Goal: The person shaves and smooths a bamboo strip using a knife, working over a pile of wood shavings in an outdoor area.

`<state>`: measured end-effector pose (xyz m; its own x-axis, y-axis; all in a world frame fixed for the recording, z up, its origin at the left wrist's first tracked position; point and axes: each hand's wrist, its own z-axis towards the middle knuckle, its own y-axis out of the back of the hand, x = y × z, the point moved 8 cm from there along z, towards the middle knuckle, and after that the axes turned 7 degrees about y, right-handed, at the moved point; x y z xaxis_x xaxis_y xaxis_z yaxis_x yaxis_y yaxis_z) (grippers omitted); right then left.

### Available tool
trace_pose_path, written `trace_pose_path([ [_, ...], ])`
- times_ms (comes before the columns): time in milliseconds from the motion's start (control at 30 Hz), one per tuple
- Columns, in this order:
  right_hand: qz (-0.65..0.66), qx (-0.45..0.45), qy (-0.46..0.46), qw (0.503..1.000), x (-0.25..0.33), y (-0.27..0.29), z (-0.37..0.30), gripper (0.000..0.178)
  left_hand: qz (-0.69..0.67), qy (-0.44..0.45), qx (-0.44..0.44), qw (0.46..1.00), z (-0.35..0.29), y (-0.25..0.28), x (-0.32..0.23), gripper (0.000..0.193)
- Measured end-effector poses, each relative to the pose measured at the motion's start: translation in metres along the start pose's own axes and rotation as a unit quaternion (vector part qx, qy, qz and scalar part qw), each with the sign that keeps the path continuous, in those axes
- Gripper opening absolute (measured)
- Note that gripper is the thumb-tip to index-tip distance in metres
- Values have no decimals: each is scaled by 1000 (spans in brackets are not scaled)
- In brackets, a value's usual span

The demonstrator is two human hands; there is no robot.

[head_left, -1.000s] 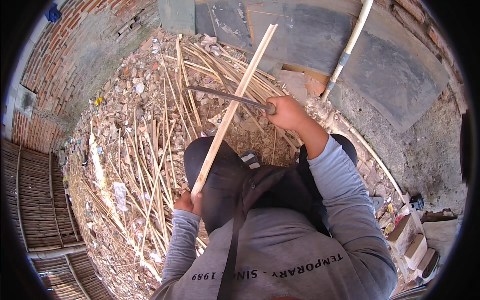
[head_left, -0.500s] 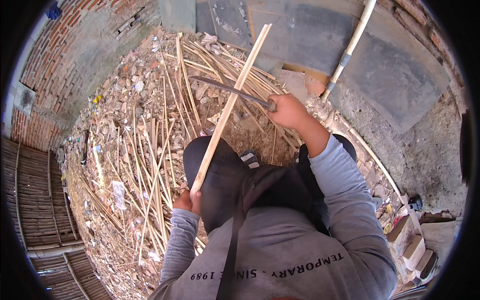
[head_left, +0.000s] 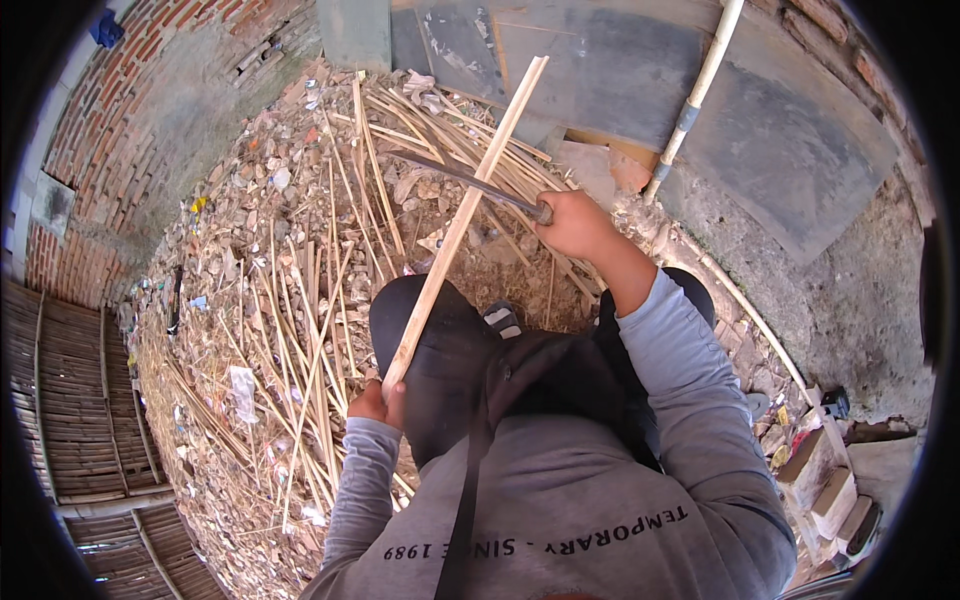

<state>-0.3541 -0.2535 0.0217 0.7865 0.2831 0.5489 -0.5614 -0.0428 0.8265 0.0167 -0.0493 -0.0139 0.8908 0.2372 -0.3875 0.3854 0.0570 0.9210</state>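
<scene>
My left hand [head_left: 378, 404] is closed round the near end of a long, pale bamboo strip [head_left: 440, 265]. The strip slants up and away to the right, passing over my left knee. In my right hand [head_left: 578, 224] is the handle of a machete [head_left: 470, 181] with a long, dark blade. Its blade points left and crosses the bamboo strip at the upper middle; whether it has cut into the strip I cannot tell. The fingers of my right hand are wrapped round the handle, which they mostly hide.
Split bamboo strips [head_left: 310, 330] lie scattered on the rubble ground to my left, and another pile [head_left: 450, 125] lies ahead. A brick wall [head_left: 130, 130] stands at the far left, grey panels [head_left: 770, 150] and a pale pole [head_left: 690, 112] ahead right. Bricks [head_left: 832, 500] are stacked at the right.
The far end of the bamboo strip has shifted slightly right and down. Both hands keep their grip in nearly the same places, and the machete still crosses the strip.
</scene>
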Motion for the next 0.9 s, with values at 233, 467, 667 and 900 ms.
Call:
trace_pose_path([
  [233, -49, 76, 105, 990, 44, -13, -14, 23, -16, -2, -5, 1000, -2, -2, 3, 48],
  [467, -7, 36, 82, 996, 33, 2, -12, 20, 3, 8, 28, 1000, -1, -4, -1, 53],
  [667, -6, 22, 89, 996, 33, -4, -11, 20, -22, -10, -3, 1000, 0, -7, 4, 49],
  [900, 6, 17, 97, 995, 30, 2, -9, 19, -31, -9, -7, 999, 1, -6, 5, 49],
])
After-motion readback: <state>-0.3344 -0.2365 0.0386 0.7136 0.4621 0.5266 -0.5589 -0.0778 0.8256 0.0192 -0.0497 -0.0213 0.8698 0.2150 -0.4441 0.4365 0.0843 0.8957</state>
